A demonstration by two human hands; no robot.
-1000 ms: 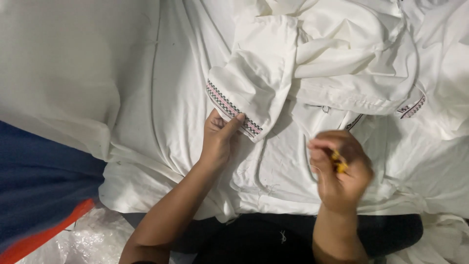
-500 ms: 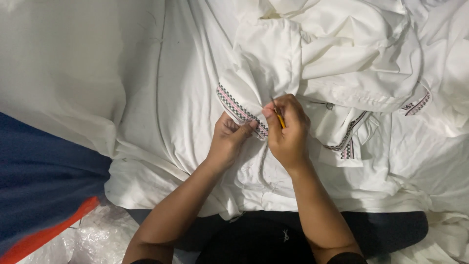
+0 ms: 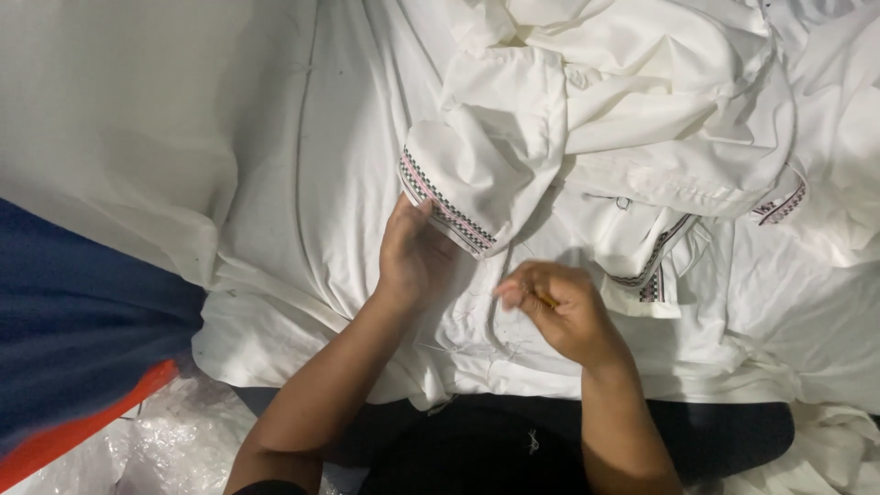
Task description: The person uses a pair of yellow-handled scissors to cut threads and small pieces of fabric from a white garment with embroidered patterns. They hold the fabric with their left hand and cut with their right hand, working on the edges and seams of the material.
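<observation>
Head view: left of the trimmed cuff (image 3: 449, 197) you have blue fabric (image 3: 82, 321) and clear plastic (image 3: 165, 440). Your left hand (image 3: 412, 252) grips the cuff's lower edge, fingers curled under it. Right of the cuff, just below it, your right hand (image 3: 559, 312) is pinched shut on a small yellowish tool (image 3: 547, 300), over the white garment (image 3: 642, 119).
</observation>
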